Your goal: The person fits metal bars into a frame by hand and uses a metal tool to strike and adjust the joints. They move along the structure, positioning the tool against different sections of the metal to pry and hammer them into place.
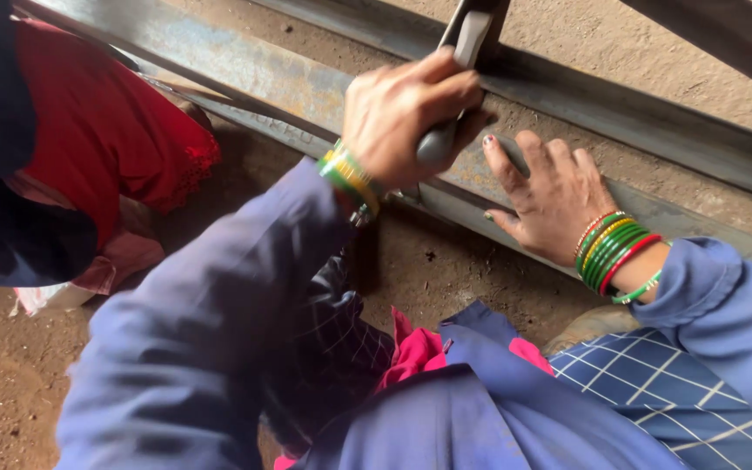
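On the steel beam (289, 83), my left hand (406, 113) clenches a tool handle (446, 130); my right hand (550, 196) rests flat, released, beside it. A slip could strike those fingers.

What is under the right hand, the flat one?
The right hand lies flat on a long grey steel beam that rests on the dirt floor. The beam's surface beneath the palm is hidden.

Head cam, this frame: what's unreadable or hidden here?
- Tool in the left hand: head view, working end cut off by the top edge; the fist covers the handle's lower end.
- Steel beam: both ends run out of frame.
- Right hand: flat on the beam, palm contact hidden beneath it.
- Person in red: cropped by the left edge.
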